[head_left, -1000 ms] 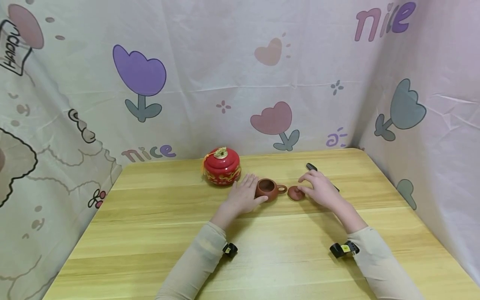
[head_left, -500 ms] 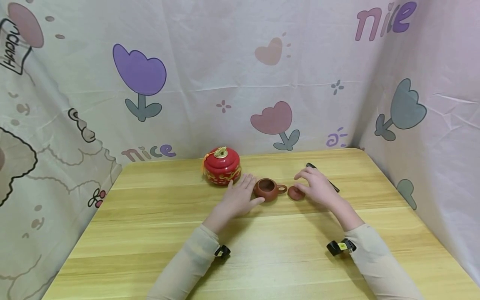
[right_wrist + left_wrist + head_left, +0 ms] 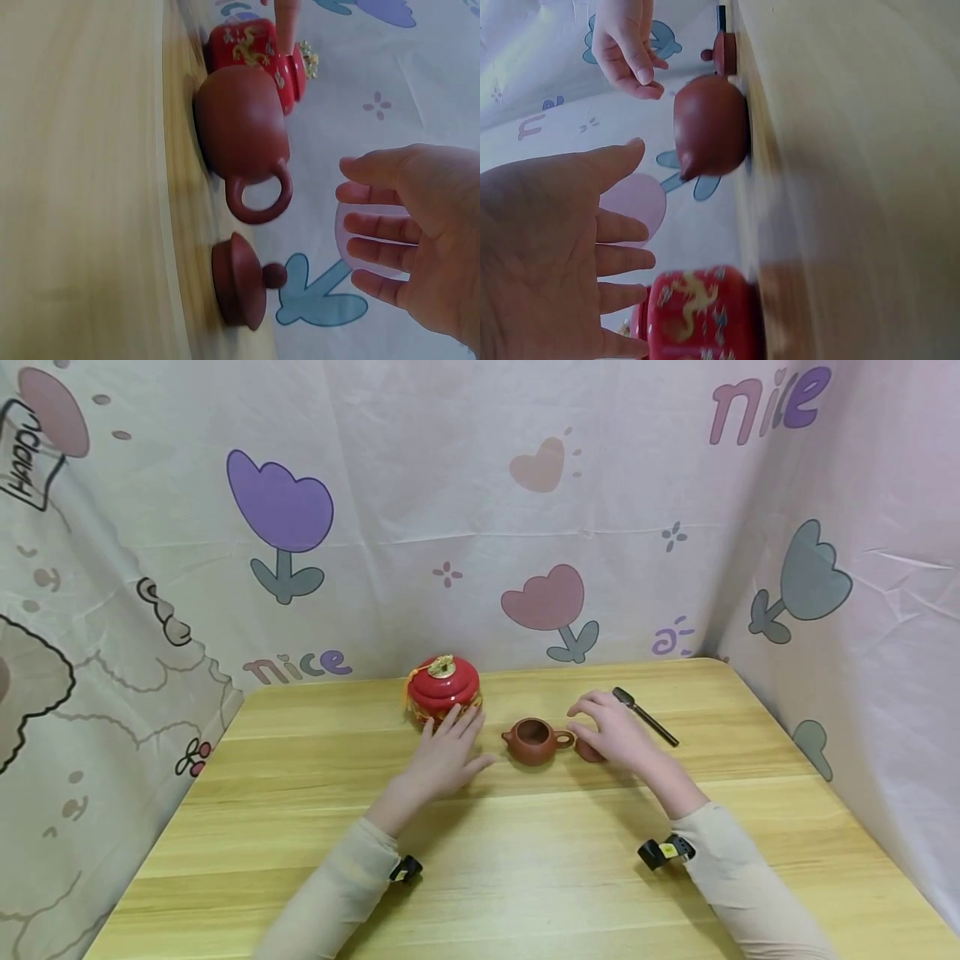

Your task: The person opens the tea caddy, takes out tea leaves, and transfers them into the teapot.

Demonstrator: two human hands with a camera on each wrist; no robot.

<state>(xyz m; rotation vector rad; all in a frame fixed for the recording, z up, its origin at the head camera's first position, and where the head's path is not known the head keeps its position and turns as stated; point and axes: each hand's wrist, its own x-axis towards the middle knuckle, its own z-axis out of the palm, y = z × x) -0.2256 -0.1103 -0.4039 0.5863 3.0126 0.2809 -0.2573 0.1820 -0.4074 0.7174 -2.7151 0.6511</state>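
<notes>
A small reddish-brown clay teapot [image 3: 532, 752] stands uncovered on the table, spout left and handle right. Its knobbed lid [image 3: 241, 285] lies beside the handle, partly hidden under the right hand in the head view. My right hand [image 3: 618, 735] hovers over the lid with relaxed fingers; the right wrist view shows nothing in it. To the left of the spout, my left hand [image 3: 441, 760] is spread out, apart from the teapot. Its fingertips overlap the front of a red lidded jar [image 3: 444, 685] with gold dragon decoration, a gold knob and an orange tassel.
Behind the right hand, a slim dark tool [image 3: 648, 718] with a wider, scoop-like end lies slanted on the wooden table [image 3: 525, 877]. A printed cloth [image 3: 420, 485] hangs along the table's back and sides. Black cameras sit at both wrists.
My left hand has moved left from the teapot's side to the front of the red jar, exposing the spout. My right hand has drifted slightly left over the lid, uncovering more of the dark tool.
</notes>
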